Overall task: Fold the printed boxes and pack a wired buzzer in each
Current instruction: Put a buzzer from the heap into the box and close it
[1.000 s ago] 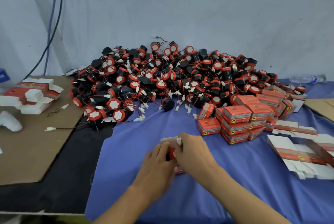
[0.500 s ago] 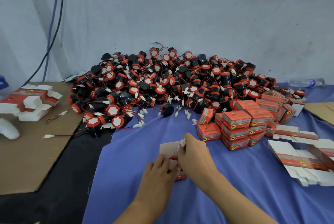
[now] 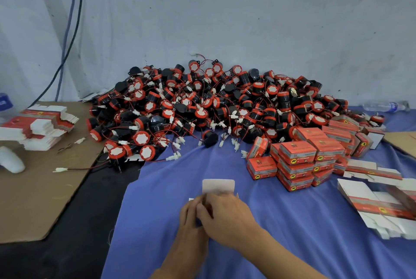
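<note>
Both hands meet low in the middle on the blue cloth point(image 3: 292, 245), around a small printed box whose white flap point(image 3: 218, 185) stands up behind them. My left hand point(image 3: 191, 220) grips the box from the left. My right hand point(image 3: 225, 213) lies over its top, fingers curled on it. The box body and whatever is inside are hidden under my hands. A big heap of black-and-red wired buzzers point(image 3: 213, 107) lies behind. Closed red boxes point(image 3: 299, 157) are stacked at the right.
Flat unfolded box blanks point(image 3: 378, 204) lie at the right edge, and another stack point(image 3: 38, 125) on brown cardboard point(image 3: 33, 200) at the left. A white object point(image 3: 11, 161) sits far left. A water bottle point(image 3: 387, 105) lies by the wall. Cables point(image 3: 69, 31) hang down the wall.
The white connector and red part seen between my fingers are now out of sight. My right hand has closed over the box top, and the white flap stands upright behind.
</note>
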`<state>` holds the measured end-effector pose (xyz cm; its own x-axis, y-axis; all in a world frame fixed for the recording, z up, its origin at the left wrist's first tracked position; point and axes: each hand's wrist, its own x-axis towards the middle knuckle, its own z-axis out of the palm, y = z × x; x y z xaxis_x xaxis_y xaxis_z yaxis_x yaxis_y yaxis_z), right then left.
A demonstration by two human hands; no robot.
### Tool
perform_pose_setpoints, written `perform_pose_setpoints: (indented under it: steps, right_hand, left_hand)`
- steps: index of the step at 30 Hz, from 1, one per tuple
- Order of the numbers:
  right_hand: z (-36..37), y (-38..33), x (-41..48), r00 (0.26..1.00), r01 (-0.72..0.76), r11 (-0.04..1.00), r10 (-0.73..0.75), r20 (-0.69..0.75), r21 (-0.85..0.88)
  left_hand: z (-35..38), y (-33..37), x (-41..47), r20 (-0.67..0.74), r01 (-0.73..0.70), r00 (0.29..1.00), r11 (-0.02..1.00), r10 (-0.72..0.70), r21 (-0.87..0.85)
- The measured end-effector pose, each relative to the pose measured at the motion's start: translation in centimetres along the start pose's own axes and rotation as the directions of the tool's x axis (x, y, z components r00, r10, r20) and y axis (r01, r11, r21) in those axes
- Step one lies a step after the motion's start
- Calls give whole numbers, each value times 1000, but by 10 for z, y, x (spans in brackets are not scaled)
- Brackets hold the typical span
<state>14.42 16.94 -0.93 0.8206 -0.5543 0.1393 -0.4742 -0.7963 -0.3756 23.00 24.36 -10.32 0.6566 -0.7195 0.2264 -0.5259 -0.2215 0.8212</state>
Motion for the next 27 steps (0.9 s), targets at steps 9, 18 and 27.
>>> perform_pose_setpoints:
  steps: [9,18,27]
  right_hand:
    - [0,9,11,999,-15,1000,15,46,13]
    - [-18,15,20,951,65,996,-79,300,57]
    - [-8,5,20,987,-83,985,60,150,151]
  left_hand:
    - [-2,-5,-2,-11,138,990,969,-143,-205]
    - [-2,7,10,23,186,982,958,-185,-217]
    - [-20,21,-12,-12,159,984,903,-179,-398]
